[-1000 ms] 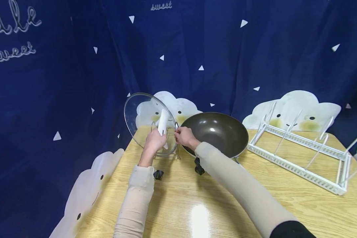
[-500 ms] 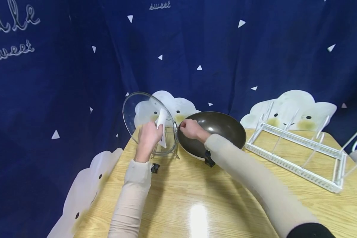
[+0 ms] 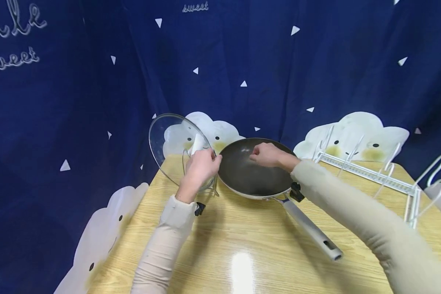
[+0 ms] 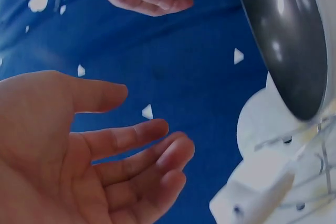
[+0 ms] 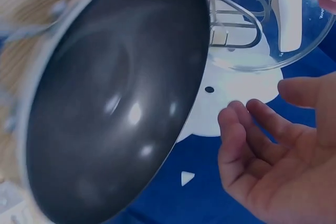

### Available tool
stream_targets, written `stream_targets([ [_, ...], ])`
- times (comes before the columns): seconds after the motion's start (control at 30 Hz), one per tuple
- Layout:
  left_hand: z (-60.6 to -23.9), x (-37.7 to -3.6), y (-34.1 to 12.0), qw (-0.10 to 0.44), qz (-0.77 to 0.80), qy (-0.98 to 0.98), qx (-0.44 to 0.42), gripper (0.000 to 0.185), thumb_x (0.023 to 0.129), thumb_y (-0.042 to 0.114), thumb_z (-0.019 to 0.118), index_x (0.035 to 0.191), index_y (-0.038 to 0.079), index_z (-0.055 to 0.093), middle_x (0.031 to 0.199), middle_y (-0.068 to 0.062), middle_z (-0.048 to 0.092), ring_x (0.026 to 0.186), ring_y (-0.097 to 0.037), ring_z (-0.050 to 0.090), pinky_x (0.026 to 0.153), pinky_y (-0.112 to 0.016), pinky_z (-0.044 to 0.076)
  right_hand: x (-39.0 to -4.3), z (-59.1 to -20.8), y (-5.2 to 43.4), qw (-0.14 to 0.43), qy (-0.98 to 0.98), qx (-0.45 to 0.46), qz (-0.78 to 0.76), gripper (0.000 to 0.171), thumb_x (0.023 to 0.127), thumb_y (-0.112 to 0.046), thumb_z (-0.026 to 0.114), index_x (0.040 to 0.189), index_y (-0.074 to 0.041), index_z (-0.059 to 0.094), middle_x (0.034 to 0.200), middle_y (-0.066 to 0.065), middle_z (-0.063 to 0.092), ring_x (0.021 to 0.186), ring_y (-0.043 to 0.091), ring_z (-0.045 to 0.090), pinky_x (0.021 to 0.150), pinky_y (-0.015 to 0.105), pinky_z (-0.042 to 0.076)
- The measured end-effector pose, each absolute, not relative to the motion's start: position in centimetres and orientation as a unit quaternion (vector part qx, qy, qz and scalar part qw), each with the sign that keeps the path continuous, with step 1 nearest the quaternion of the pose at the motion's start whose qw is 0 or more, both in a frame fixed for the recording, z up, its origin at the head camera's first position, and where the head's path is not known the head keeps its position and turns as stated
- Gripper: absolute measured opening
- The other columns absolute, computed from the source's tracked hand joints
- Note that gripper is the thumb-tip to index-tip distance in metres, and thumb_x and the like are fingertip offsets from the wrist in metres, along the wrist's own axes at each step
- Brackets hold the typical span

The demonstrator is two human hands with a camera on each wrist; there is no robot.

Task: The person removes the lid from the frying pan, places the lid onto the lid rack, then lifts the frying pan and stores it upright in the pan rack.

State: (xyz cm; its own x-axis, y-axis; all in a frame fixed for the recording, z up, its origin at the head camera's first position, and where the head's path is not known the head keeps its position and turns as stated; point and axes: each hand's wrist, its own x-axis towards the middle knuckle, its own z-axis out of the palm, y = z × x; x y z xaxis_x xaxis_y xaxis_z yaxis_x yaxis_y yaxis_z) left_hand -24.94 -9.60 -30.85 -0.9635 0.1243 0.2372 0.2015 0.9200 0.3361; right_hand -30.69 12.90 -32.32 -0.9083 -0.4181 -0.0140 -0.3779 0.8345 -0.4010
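Observation:
My left hand [image 3: 202,166] is in front of the glass lid [image 3: 169,141]. In the left wrist view its fingers [image 4: 126,142] are loosely bent and hold nothing. The lid stands on edge in a small wire rack [image 5: 247,27], its long white handle [image 5: 290,17] facing the wok. Over the dark wok [image 3: 244,173] hovers my right hand [image 3: 270,155], its fingers [image 5: 268,124] relaxed and holding nothing. The wok has a white outside, and its long grey handle [image 3: 310,228] points toward the front right.
A white metal rack [image 3: 367,173] with upright wire dividers stands on the wooden table [image 3: 206,253] at the right, partly covered by my right sleeve [image 3: 353,216]. Behind the table hangs a dark blue curtain [image 3: 220,53], with white cloud shapes [image 3: 356,134] at the table's edge.
My left hand has let go of the lid's white handle and moved slightly right. My right hand has moved from the small rack rightward over the wok, and the wok's handle has come into view.

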Motion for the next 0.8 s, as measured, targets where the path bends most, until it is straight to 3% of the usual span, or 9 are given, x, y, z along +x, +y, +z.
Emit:
stream_targets([
  [0.23,-32.6,-24.1,-7.0,0.074,-0.178,-0.97,-0.149,0.03,0.094,0.033,0.054,0.073,0.013,0.056,0.065,-0.002,0.055,0.061,-0.019,0.053,0.051,-0.031,0.041,-28.4,-33.4,17.1,0.041,0.949,-0.246,-0.192,0.024,0.093,-0.023,0.055,0.08,-0.006,0.065,0.066,-0.002,0.056,0.063,0.014,0.051,0.062,0.032,0.043],
  [0.43,-34.9,-23.5,-5.0,0.033,-0.188,-0.964,-0.187,0.032,0.094,0.035,0.052,0.071,0.015,0.055,0.06,0.001,0.052,0.055,-0.017,0.051,0.049,-0.029,0.039,-26.0,-34.7,20.3,0.082,0.941,-0.236,-0.227,0.024,0.094,-0.022,0.055,0.079,-0.005,0.064,0.068,0.002,0.06,0.058,0.011,0.05,0.056,0.028,0.042],
  [0.63,-37.9,-22.8,-2.9,-0.006,-0.216,-0.951,-0.22,0.036,0.095,0.036,0.05,0.067,0.015,0.055,0.059,0.002,0.052,0.057,-0.017,0.053,0.053,-0.028,0.041,-23.5,-36.1,22.9,0.108,0.934,-0.223,-0.259,0.021,0.095,-0.021,0.055,0.08,-0.008,0.063,0.063,-0.001,0.055,0.056,0.011,0.051,0.052,0.027,0.042],
  [0.8,-40.3,-21.9,-1.1,-0.076,-0.277,-0.926,-0.245,0.043,0.098,0.04,0.045,0.064,0.015,0.052,0.052,0.005,0.041,0.048,-0.01,0.04,0.048,-0.023,0.034,-21.0,-37.3,24.5,0.166,0.915,-0.19,-0.316,0.022,0.096,-0.024,0.055,0.082,-0.007,0.059,0.069,0.002,0.055,0.059,0.016,0.054,0.047,0.027,0.045],
])
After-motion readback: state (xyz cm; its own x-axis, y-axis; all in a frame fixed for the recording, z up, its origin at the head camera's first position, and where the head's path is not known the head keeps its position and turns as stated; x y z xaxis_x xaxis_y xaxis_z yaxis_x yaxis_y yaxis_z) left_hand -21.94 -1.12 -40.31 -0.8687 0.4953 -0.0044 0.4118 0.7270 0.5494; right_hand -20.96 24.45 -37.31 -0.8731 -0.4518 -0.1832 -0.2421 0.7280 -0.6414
